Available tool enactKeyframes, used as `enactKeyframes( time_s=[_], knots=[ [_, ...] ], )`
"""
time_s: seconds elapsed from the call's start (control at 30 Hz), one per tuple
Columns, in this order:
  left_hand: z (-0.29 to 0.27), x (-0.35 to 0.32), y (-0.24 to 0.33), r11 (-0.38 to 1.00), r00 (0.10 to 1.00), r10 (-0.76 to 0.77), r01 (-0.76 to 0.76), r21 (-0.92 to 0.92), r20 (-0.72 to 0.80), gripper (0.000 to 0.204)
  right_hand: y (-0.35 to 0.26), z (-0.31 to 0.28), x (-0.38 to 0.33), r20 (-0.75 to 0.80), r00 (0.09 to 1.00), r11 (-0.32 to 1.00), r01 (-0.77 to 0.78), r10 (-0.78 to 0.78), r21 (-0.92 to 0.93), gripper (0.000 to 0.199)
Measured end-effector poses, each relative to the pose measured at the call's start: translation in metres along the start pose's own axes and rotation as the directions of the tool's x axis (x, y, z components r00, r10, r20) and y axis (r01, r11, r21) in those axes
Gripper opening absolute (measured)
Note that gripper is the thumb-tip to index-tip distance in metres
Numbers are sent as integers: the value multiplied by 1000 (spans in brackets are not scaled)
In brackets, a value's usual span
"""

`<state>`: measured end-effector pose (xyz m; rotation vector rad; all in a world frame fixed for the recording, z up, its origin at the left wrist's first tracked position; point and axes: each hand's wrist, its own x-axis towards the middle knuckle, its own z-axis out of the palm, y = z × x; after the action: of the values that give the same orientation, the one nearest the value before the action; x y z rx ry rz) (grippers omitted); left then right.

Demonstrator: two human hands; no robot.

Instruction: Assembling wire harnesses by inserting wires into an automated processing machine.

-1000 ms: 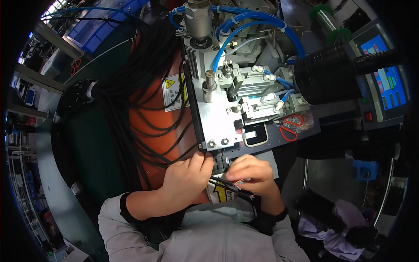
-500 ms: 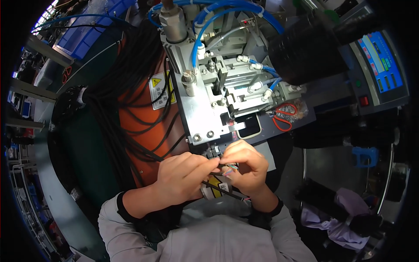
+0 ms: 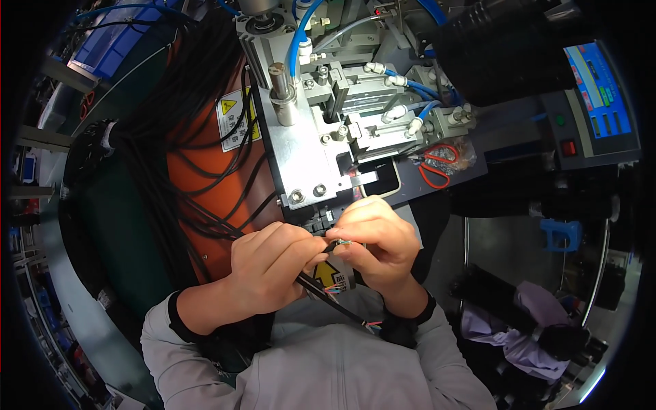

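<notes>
- We are pinching the tip of a thin black cable (image 3: 326, 295) between our left hand (image 3: 270, 266) and right hand (image 3: 376, 239), fingers closed narrowly on it, just below picture centre.
- The cable is trailing toward five o'clock, coloured wires showing.
- At twelve o'clock, a grey metal machine (image 3: 321, 143) is standing.
- Red-handled scissors (image 3: 437, 164) are lying at two o'clock.

A thin black cable (image 3: 321, 290) runs slanting between both grips, pinched at its upper tip, where a small clear connector (image 3: 342, 244) with coloured wires shows; its lower stretch trails down below the grips, bare coloured strands showing there.
</notes>
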<state>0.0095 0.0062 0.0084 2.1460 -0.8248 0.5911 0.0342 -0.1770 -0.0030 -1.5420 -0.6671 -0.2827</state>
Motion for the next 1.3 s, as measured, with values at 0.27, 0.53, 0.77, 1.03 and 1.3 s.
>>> enactKeyframes(
  time_s=[0.27, 0.53, 0.77, 1.03, 1.3],
  knots=[
    [1, 1, 2, 999, 996, -33, 33, 4, 82, 26, -4, -4, -1, -35, 981, 977, -186, 191, 109, 22],
    [-7, -2, 3, 984, 989, -41, 15, 180, 141, 31, -16, -4, 2, 45, 999, 908, 21, -2, -418, 18],
    [-3, -4, 5, 989, 991, 12, -31, 145, 132, 39, -2, -20, -16, 342, 685, 441, -697, 644, 565, 9],
    [6, -8, 6, 917, 954, -12, -110, 384, 300, 34, 17, -3, -17, -31, 954, 904, -293, 299, -311, 9],
    [9, -11, 10, 854, 934, -110, -85, 514, 339, 28, 22, 4, -18, 52, 970, 839, -179, 239, -514, 8]
  ],
)
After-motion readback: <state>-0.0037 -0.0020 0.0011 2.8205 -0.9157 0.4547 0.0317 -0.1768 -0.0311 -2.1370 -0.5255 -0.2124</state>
